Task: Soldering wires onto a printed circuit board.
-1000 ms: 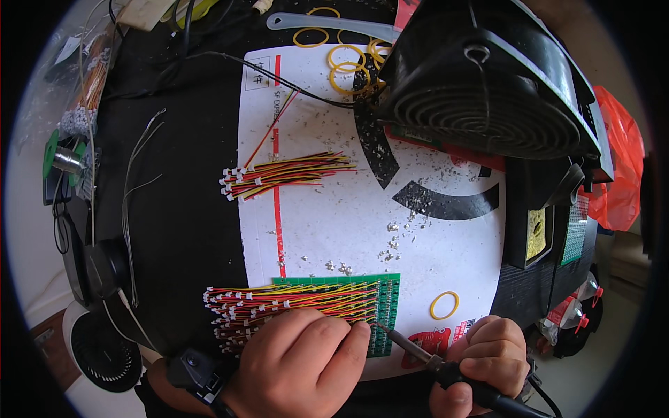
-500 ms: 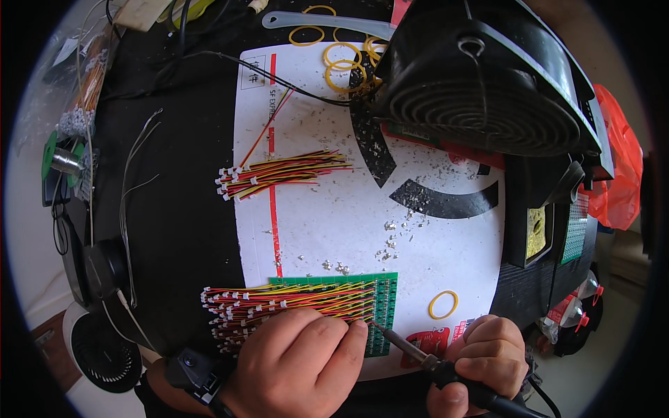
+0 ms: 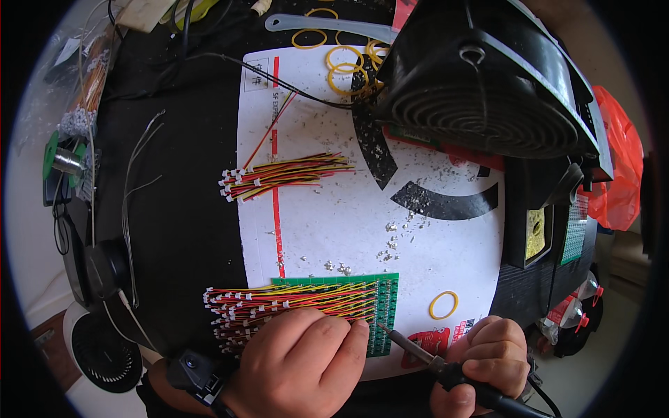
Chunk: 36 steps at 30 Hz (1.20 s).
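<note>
My right hand is closed round the dark handle of a soldering iron. The iron's metal tip points left onto a green circuit board, close to my left fingertips. My left hand is curled over the board's lower part, its forefinger pressed down at the end of a wire; the thumb is hidden. Rows of red, yellow and black wires with white connectors lie across the board, their ends along its right side. Part of these wires is covered by my left hand.
Beyond the board lies a loose bundle of connector wires. Solder bits dot the white sheet. A black fan stands at the far right, near a yellow sponge. Rubber bands and a solder spool lie about.
The soldering iron has shifted slightly right, its tip a little farther from my left forefinger. My left hand stays over the wires, and the whole view has drifted very slightly.
</note>
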{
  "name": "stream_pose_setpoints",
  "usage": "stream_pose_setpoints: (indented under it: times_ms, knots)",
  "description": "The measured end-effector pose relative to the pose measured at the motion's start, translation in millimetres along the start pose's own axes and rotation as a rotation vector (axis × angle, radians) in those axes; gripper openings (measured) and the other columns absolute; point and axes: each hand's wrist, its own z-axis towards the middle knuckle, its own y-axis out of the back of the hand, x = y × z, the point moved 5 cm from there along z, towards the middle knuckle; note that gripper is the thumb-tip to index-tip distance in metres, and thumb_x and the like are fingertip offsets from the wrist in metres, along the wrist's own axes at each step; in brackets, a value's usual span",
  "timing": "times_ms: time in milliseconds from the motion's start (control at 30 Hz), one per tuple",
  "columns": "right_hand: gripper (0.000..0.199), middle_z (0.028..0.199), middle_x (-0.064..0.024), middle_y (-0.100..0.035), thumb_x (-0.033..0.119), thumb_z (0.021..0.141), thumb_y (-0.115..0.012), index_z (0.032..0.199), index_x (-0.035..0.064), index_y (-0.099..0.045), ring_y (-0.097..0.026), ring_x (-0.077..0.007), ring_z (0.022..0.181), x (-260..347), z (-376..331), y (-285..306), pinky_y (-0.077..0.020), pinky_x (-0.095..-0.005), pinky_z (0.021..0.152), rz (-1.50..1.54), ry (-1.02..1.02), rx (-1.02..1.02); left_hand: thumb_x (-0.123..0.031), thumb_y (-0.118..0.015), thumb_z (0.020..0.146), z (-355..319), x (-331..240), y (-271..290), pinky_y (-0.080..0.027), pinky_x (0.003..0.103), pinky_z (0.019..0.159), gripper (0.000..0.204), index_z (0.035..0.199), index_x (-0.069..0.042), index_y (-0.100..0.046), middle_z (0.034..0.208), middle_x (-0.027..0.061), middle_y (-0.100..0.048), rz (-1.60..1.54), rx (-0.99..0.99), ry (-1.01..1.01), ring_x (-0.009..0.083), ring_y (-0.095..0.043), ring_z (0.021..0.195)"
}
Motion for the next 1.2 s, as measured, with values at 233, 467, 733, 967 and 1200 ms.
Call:
stream_pose_setpoints:
  times_ms: [233, 467, 733, 967, 1200]
  knots:
    - [0.023, 0.064, -0.0097, -0.055, 0.014, 0.081, -0.075, 0.085, -0.0042, -0.062, -0.049, -0.0184, 0.051, -3, 2, -1, -0.0404, -0.0323, 0.048, -0.006, -0.022, 0.052, 0.005, -0.074, 0.068, 0, 2, -4, -0.052, 0.036, 0.062, 0.021, 0.089, 0.009, -0.073, 0.080, 0.0130, -0.062, -0.010, -0.008, -0.002, 0.0266, -0.061, 0.066]
    - [0.023, 0.064, -0.0100, -0.056, 0.013, 0.080, -0.076, 0.086, -0.0049, -0.062, -0.050, -0.0192, 0.052, -2, 1, 0, -0.0417, -0.0330, 0.048, 0.025, -0.009, 0.067, 0.005, -0.074, 0.067, -2, 0, -1, -0.052, 0.036, 0.062, 0.022, 0.089, 0.009, -0.073, 0.080, 0.0127, -0.061, 0.015, -0.005, -0.018, 0.0262, -0.060, 0.065]
    - [0.024, 0.063, -0.0084, -0.053, 0.016, 0.083, -0.074, 0.084, -0.0030, -0.060, -0.048, -0.0180, 0.051, 0, 0, 3, -0.0407, -0.0323, 0.047, -0.010, -0.001, 0.049, 0.005, -0.074, 0.067, 1, -1, -4, -0.051, 0.036, 0.062, 0.023, 0.090, 0.009, -0.073, 0.080, 0.0125, -0.061, 0.001, 0.001, -0.025, 0.0260, -0.060, 0.065]
    - [0.026, 0.059, -0.0058, -0.050, 0.019, 0.086, -0.073, 0.084, -0.0011, -0.056, -0.043, -0.0149, 0.047, -2, 0, -5, -0.0350, -0.0290, 0.042, 0.019, 0.057, -0.067, 0.005, -0.074, 0.067, -1, 1, 2, -0.052, 0.036, 0.063, 0.023, 0.090, 0.009, -0.073, 0.081, 0.0125, -0.061, 0.010, -0.004, -0.006, 0.0270, -0.060, 0.067]
    - [0.023, 0.059, -0.0064, -0.050, 0.017, 0.086, -0.070, 0.085, -0.0019, -0.057, -0.043, -0.0148, 0.047, 2, 0, 2, -0.0357, -0.0295, 0.043, 0.017, 0.090, -0.101, 0.004, -0.075, 0.069, -2, 3, 0, -0.054, 0.036, 0.066, 0.021, 0.089, 0.007, -0.073, 0.081, 0.0122, -0.062, -0.028, 0.012, -0.022, 0.0268, -0.062, 0.069]
